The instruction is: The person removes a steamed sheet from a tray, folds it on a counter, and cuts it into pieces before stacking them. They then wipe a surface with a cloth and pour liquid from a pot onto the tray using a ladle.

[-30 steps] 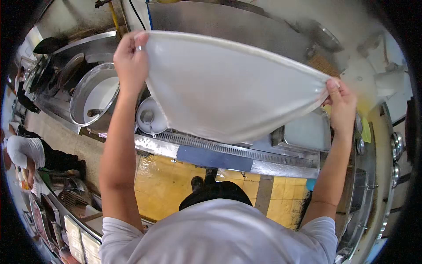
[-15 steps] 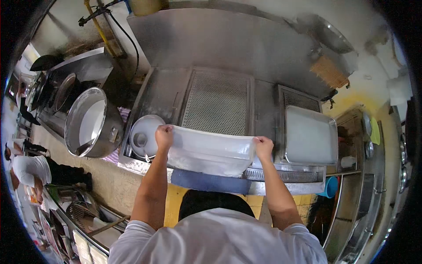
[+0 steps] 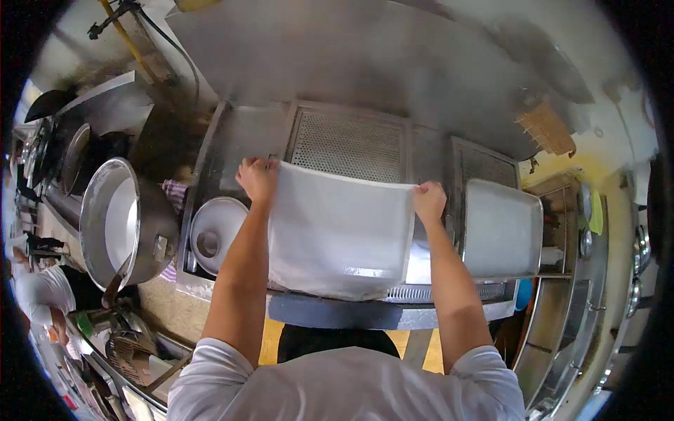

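Note:
A white, wet-looking sheet of cloth is stretched between my two hands in front of me. My left hand pinches its far left corner, and my right hand grips the far right corner. The near part of the sheet sags down by the padded front edge. Beyond it lies a perforated metal panel, partly covered by the sheet. To the right stands a shallow metal tray with a smooth white layer. A round metal lid lies to the left.
At the left stands a large pot of white liquid with a handle leaning in it. Further left a person in a white top is at work near racks. A blue container sits low at the right, beside metal shelving.
Both hands have moved away from my body, pulling the sheet's far edge over the perforated panel. More of the sheet is spread out flat. The view has shifted slightly.

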Demonstrator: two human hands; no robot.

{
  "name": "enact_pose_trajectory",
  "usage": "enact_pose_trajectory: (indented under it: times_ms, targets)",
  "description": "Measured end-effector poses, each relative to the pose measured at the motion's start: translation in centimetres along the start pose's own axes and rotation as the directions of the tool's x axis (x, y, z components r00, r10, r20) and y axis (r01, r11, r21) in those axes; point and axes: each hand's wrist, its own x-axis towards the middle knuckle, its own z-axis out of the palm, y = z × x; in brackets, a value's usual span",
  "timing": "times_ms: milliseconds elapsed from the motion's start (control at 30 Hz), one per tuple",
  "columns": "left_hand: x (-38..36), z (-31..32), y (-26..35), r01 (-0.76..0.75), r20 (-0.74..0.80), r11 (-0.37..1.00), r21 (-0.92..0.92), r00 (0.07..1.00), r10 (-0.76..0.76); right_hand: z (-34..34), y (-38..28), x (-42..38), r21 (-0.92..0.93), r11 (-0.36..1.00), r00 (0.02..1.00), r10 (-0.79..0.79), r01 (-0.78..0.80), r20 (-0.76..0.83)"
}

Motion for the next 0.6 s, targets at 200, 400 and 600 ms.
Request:
enact_pose_trajectory:
  times_ms: [200,400,600]
  targets:
    - [5.3,3.8,1.5,-0.071,0.001,0.996,-0.051,0.997,0.071,3.1,0.1,5.7,-0.134,0.989,0.997,0.055,-0.063,-0.061]
    - [8.4,6.4,2.4,-0.091,0.010,0.990,-0.103,0.996,0.093,4.1,0.0,10.0,-0.228,0.950,0.959,0.249,-0.215,0.134]
    - [10.2,7.7,3.0,-0.057,0.082,0.994,-0.092,0.995,0.065,5.4,-1.2,12.3,-0.276,0.932,0.961,0.265,-0.236,0.074]
